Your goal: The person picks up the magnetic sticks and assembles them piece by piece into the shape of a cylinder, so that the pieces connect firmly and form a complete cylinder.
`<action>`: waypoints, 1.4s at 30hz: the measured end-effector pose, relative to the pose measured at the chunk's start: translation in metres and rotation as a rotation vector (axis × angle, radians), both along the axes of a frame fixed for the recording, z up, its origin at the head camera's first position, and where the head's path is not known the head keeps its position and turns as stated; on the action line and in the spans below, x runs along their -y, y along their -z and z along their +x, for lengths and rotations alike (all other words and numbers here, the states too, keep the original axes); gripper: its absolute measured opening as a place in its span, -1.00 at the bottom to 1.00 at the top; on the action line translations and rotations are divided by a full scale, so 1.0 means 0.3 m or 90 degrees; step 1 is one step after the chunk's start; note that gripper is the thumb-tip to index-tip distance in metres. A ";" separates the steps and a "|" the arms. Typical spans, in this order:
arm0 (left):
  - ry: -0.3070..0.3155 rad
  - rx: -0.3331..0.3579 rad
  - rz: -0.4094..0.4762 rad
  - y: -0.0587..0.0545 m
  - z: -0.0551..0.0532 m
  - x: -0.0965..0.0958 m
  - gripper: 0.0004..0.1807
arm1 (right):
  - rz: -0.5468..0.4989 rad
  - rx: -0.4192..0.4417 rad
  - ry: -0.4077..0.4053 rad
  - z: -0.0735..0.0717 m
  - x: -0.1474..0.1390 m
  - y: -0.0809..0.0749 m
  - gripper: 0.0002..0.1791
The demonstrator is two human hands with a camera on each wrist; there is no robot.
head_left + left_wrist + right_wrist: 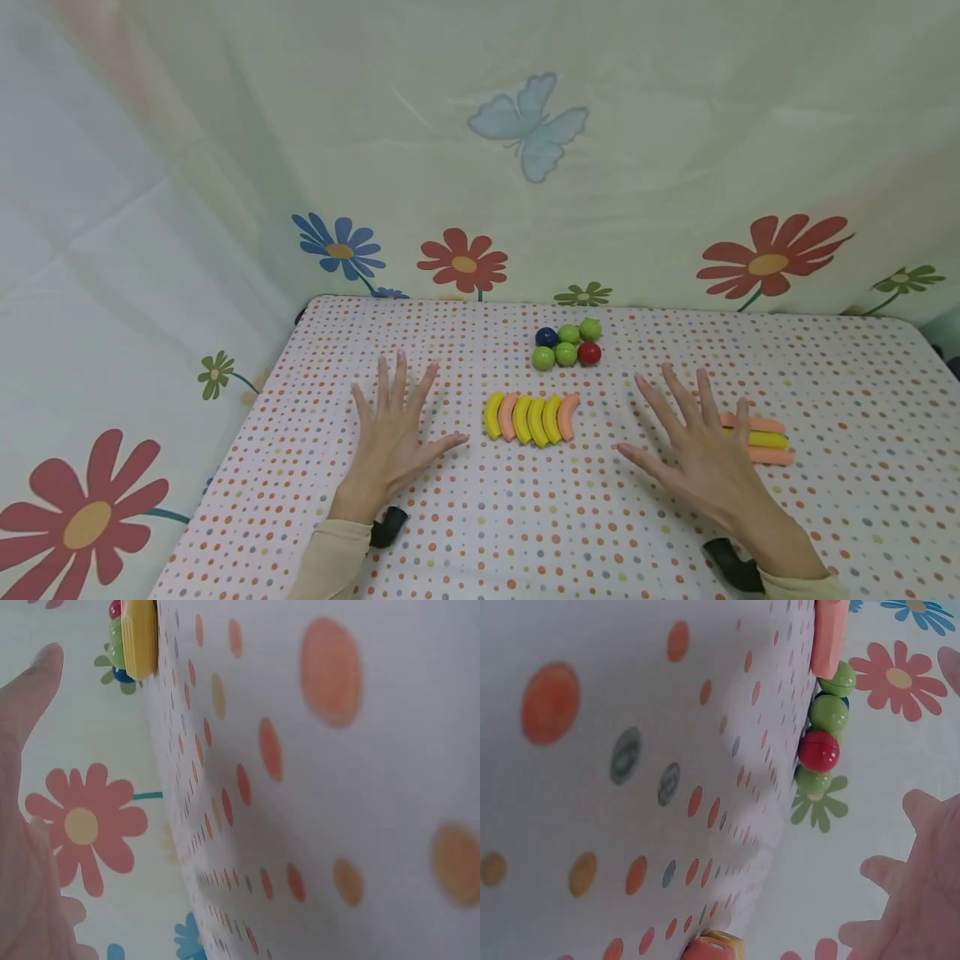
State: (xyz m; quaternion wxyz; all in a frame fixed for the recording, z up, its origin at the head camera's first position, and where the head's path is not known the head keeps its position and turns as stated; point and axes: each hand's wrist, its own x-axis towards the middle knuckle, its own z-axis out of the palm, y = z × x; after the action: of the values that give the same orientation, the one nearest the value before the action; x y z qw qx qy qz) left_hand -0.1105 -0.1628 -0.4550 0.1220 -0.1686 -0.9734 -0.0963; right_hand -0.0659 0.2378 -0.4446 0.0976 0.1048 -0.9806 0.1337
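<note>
My left hand point(390, 446) hovers over the table's left part, fingers spread, holding nothing. Mirroring it on the right, my right hand point(701, 467) is also spread and holds nothing. Between the two lies a side-by-side row of curved banana-shaped pieces, some yellow point(536, 422) and some pink point(567, 417). Behind that row sit small shiny balls in two lines: several green point(566, 354), one dark blue point(546, 337) and one red point(589, 354). Next to my right hand's little finger, a yellow piece point(768, 439) lies between two pink pieces point(771, 456), partly hidden by that hand.
A white cloth with coloured dots covers the table point(525, 533). Behind it and to the left hang pale curtains point(637, 167) printed with flowers and a butterfly. Black wrist devices point(388, 527) show at both cuffs.
</note>
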 end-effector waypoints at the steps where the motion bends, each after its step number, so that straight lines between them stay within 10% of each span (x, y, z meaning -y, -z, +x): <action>1: 0.002 0.001 0.003 -0.001 -0.001 -0.003 0.14 | 0.000 0.000 0.000 0.001 0.000 0.000 0.12; 11: 0.175 0.024 0.040 -0.055 -0.011 -0.155 -0.26 | -0.123 -0.089 -0.062 -0.014 0.026 -0.028 -0.25; 19: 0.308 0.102 -0.138 -0.087 -0.019 -0.382 -0.33 | -0.156 -0.145 -0.150 -0.058 0.054 -0.076 -0.40; 33: 0.302 0.103 -0.332 -0.056 0.009 -0.500 -0.23 | -0.118 -0.124 -0.157 -0.068 0.095 -0.095 -0.49; 42: 0.309 0.138 -0.274 -0.058 0.002 -0.442 -0.22 | -0.107 -0.109 -0.151 -0.075 0.100 -0.079 -0.50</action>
State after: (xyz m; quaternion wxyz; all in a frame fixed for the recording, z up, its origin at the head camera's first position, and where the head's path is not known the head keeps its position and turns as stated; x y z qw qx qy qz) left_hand -0.1098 -0.0302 -0.4377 -0.0470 -0.4061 -0.9101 0.0675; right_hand -0.0884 0.2077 -0.4209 0.1727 0.2223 -0.9349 0.2161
